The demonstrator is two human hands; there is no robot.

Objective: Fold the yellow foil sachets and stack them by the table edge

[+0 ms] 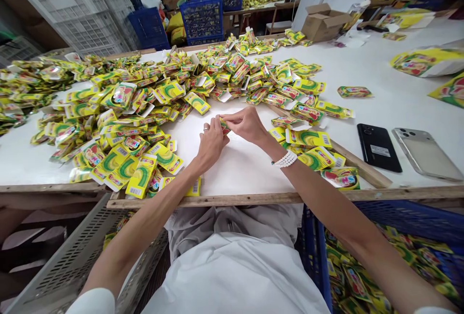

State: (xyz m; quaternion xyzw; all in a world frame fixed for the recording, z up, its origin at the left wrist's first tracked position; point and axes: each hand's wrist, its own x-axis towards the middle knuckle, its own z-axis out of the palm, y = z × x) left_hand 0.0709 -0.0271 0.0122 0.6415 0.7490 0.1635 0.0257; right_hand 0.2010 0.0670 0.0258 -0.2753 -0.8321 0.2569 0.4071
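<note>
My left hand (211, 143) and my right hand (244, 124) meet above the white table top (235, 169). Their fingertips pinch a small yellow sachet (224, 126), mostly hidden by my fingers. A large heap of yellow-green printed sachets (145, 94) spreads across the table to the left and far side. Loose sachets (308, 137) lie to the right of my right hand. A ring sits on my left hand, and a white beaded bracelet (285, 159) circles my right wrist.
Two smartphones (379, 148) (426, 154) lie on the table at right, beside a wooden strip (362, 166). A blue crate (391, 236) full of sachets stands below right, a grey crate (72, 261) below left. More crates and a cardboard box (322, 21) stand beyond.
</note>
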